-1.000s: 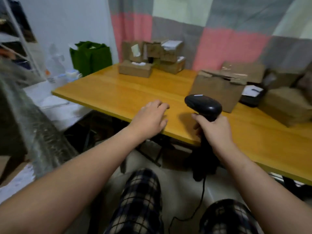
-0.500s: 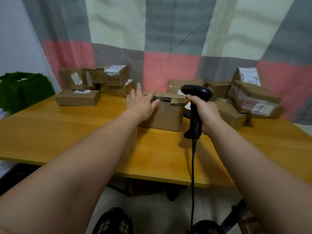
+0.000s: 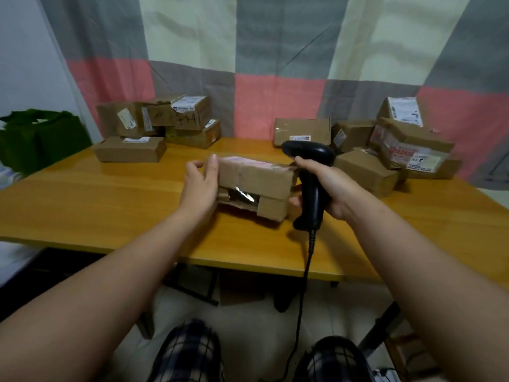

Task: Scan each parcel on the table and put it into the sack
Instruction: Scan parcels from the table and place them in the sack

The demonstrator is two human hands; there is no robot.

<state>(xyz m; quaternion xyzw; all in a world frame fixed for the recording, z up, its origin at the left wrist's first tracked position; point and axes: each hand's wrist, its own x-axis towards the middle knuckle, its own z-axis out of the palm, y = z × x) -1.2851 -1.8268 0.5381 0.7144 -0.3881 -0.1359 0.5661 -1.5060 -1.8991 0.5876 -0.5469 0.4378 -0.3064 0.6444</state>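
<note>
On my feed, the left hand (image 3: 199, 186) grips the left end of a brown cardboard parcel with taped seams (image 3: 256, 177), thumb laid along its upper edge and fingers curled behind it. The parcel sits near the middle of the orange wooden worktop (image 3: 110, 205). Its lower front is torn open on something shiny inside. I cannot tell whether its underside rests on the wood or hangs just above it.

The right hand (image 3: 327, 186) is clenched round the handle of a black pistol-shaped barcode scanner (image 3: 311, 158). The scanner stands upright just beside the parcel's right end with its head turned left. Its black cable (image 3: 305, 271) drops past the worktop's near edge.

A stack of labelled brown cartons (image 3: 165, 117) stands at the far left, with a flat brown box (image 3: 129, 148) in front of it. A bigger heap of taped cartons (image 3: 399, 150) is at the far right. A green fabric bag (image 3: 41, 139) stands beyond the left edge, and a grey, cream and pink checked curtain (image 3: 275, 51) hangs behind.
</note>
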